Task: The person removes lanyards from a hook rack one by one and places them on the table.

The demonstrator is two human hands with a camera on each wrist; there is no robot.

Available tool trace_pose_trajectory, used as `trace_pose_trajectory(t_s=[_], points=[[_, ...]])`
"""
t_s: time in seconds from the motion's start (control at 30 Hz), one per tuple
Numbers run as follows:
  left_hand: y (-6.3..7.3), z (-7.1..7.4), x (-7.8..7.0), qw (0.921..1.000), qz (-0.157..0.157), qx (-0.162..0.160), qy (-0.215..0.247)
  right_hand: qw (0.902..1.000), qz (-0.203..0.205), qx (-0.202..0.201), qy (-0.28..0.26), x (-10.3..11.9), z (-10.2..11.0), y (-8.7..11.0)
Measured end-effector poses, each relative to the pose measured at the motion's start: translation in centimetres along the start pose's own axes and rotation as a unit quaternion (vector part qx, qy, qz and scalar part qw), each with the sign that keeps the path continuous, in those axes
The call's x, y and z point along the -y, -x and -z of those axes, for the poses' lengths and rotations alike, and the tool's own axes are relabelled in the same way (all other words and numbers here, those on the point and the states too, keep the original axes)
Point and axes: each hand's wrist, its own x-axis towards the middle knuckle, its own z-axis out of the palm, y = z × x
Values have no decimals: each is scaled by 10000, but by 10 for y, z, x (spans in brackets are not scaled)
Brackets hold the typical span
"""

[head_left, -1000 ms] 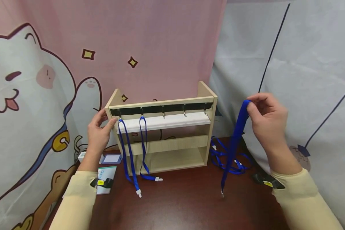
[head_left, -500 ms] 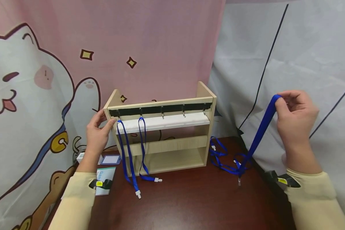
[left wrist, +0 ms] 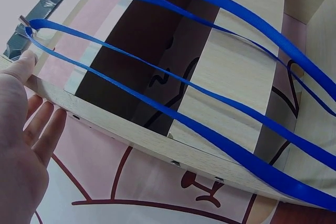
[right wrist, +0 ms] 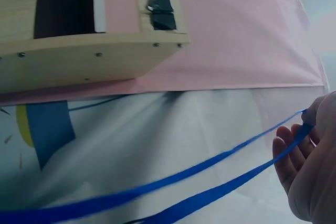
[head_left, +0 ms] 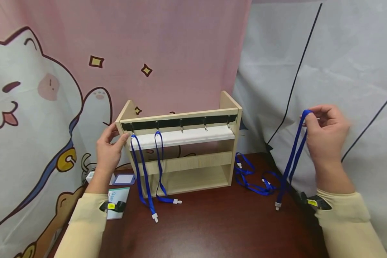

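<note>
My right hand [head_left: 329,130] pinches a blue lanyard [head_left: 295,152] by the top of its loop, off to the right of a small wooden rack [head_left: 187,161]. Both strands hang down to a white clip near the tabletop. In the right wrist view, the two straps of this lanyard [right wrist: 210,161] run out from the fingertips. My left hand [head_left: 109,147] grips the rack's left side panel by its upper front edge, thumb in front. Two more lanyards, a left one [head_left: 145,168] and a second one [head_left: 160,161], hang from the leftmost hooks beside that hand.
Further metal hooks [head_left: 181,125] line the rack's dark strip. More blue lanyards [head_left: 253,186] lie tangled on the dark table [head_left: 206,225], right of the rack. A blue-framed card holder [head_left: 124,178] and a card [head_left: 118,202] lie at left. Printed curtains [head_left: 187,53] stand behind.
My right hand has moved right, away from the rack, then slightly back left, carrying the lanyard. Its strands now show apart. My left hand stays on the rack.
</note>
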Motion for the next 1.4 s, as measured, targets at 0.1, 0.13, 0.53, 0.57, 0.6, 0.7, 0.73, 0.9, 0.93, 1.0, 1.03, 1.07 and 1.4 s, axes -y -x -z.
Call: trace_pose_trajectory(t_s=[0.1,0.13,0.53,0.57,0.6,0.7,0.73,0.9,0.93,1.0,1.03,1.07,1.4], points=[[0,0,-1,10000,-2,5,37,9996,-51,256,52,-3,-4,8],[0,1,-1,10000,3,6,49,9994,-74,330,94,-6,-5,11],[-1,0,-1,10000,74,12,38,9888,-290,1454,-145,-47,-18,37],[-1,0,-1,10000,75,-2,38,9873,-328,1546,-175,-48,-19,39],[-1,-1,-1,10000,78,-16,15,9857,-366,1635,-175,-50,-20,42],[-2,-2,0,9999,108,-59,-65,9817,-454,1842,-145,-55,-21,48],[-2,-3,0,9999,124,-72,-96,9803,-481,1911,-135,-58,-21,50],[-1,-3,-1,9998,156,-77,-127,9718,-474,2302,-205,-68,-17,58],[-1,-3,-1,9998,152,-66,-106,9690,-445,2420,-210,-70,-16,59],[-1,-2,-1,9999,138,-40,-32,9622,-393,2687,-227,-73,-14,62],[-1,-2,-1,9999,127,-24,-1,9582,-347,2834,-188,-75,-12,63],[-1,-2,-2,9999,110,-11,26,9538,-294,2987,-143,-76,-10,64],[0,-1,-2,9999,109,14,47,9042,-371,4256,14,-95,4,73]])
